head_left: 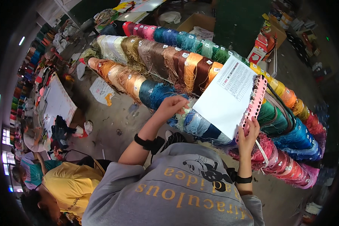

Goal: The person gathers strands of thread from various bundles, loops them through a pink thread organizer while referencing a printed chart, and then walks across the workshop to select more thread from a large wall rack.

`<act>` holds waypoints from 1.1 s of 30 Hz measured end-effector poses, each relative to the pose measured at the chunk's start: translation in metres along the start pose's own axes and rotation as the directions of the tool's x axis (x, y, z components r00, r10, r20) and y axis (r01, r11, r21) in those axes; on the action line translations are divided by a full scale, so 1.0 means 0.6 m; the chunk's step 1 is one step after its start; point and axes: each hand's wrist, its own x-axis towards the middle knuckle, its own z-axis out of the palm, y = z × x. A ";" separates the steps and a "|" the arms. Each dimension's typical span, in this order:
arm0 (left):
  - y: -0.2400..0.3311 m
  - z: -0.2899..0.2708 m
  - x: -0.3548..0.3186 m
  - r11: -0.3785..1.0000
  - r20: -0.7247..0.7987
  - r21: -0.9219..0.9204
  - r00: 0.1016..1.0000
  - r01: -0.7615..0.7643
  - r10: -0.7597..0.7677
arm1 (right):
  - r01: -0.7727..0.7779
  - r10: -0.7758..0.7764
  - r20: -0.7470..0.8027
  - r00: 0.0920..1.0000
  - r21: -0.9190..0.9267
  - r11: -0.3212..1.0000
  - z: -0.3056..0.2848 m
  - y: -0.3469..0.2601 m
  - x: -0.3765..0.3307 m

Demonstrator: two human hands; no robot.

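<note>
My left hand (172, 107) is over the near row of hanging thread, its fingers bent and closed by the pale green skein (184, 117). Whether a strand is between the fingertips is too small to tell. My right hand (248, 136) grips the lower end of a pink strip with holes (256, 98) along both edges, some with dark thread ends at the top. Under the strip a white paper sheet (218, 101) with a printed table lies tilted over the skeins, its lower corner by my right hand.
Long rows of coloured skeins (154, 62) with small white tags stretch across in front of me. Cardboard boxes (196, 25) stand behind them. At left, a person in a yellow shirt (71, 184) is near a white table (58, 105). A paper sheet (101, 90) lies on the floor.
</note>
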 end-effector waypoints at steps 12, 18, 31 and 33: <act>-0.067 0.066 -0.117 0.872 -0.104 0.447 0.957 -0.198 0.271 | -0.023 0.020 0.046 0.999 0.074 0.997 0.001 -0.007 0.004; -0.100 0.043 -0.096 0.995 -0.118 0.089 0.992 -0.042 0.052 | 0.000 -0.004 0.057 0.998 0.070 0.998 -0.006 -0.010 0.003; -0.085 0.088 -0.065 0.722 -0.423 0.690 0.835 0.045 0.352 | -0.034 0.028 0.072 0.997 0.084 0.996 -0.007 -0.020 0.000; -0.082 0.087 -0.066 0.722 -0.407 0.691 0.844 0.036 0.348 | 0.000 -0.004 0.065 0.998 0.063 0.998 -0.007 -0.016 0.001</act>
